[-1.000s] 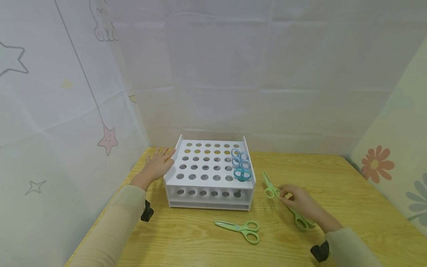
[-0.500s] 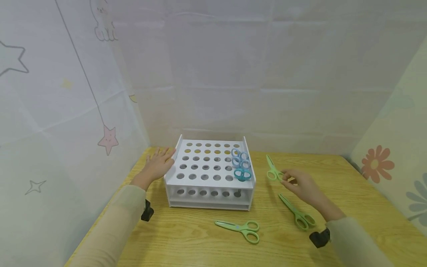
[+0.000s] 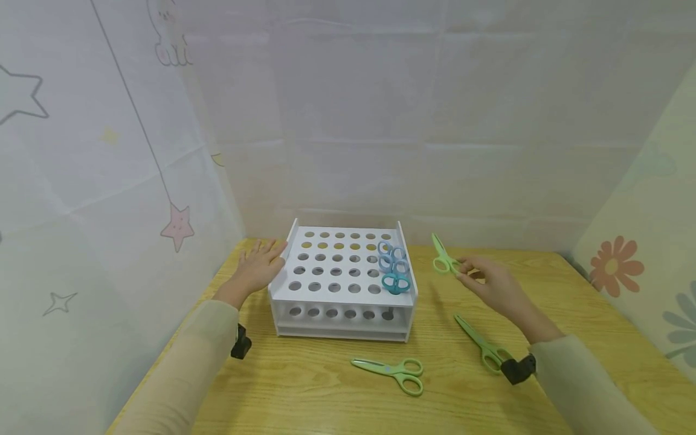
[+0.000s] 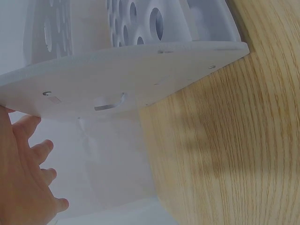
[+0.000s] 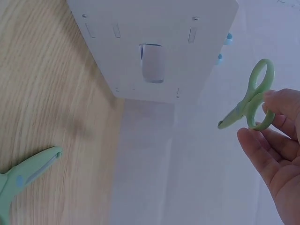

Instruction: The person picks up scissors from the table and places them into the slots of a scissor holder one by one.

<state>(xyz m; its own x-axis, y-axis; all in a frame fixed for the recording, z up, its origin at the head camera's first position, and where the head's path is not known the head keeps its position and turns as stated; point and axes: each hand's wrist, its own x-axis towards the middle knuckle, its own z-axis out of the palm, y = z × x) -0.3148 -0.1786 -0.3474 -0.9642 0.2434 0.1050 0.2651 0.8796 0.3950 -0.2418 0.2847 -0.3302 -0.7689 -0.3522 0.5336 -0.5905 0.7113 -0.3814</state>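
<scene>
My right hand (image 3: 489, 281) pinches a pair of light green scissors (image 3: 443, 257) by one handle loop, raised above the table to the right of the rack, blades pointing away. In the right wrist view the thumb and fingers grip the lower loop of these scissors (image 5: 255, 101). My left hand (image 3: 254, 267) rests with spread fingers against the left side wall of the white rack (image 3: 339, 296), which has rows of round holes. Two light blue scissors (image 3: 393, 257) and one teal pair (image 3: 396, 283) stand handles-up in the rack's right column.
Light green scissors (image 3: 388, 370) lie on the wooden table (image 3: 304, 386) in front of the rack. Darker green scissors (image 3: 478, 339) lie to the right, their handles partly behind the right wrist camera (image 3: 518, 369). A pale printed sheet (image 3: 348, 121) hangs behind the table.
My right hand has lifted the light green scissors off the table and carried them up and away from me. The left hand and the rack have stayed put.
</scene>
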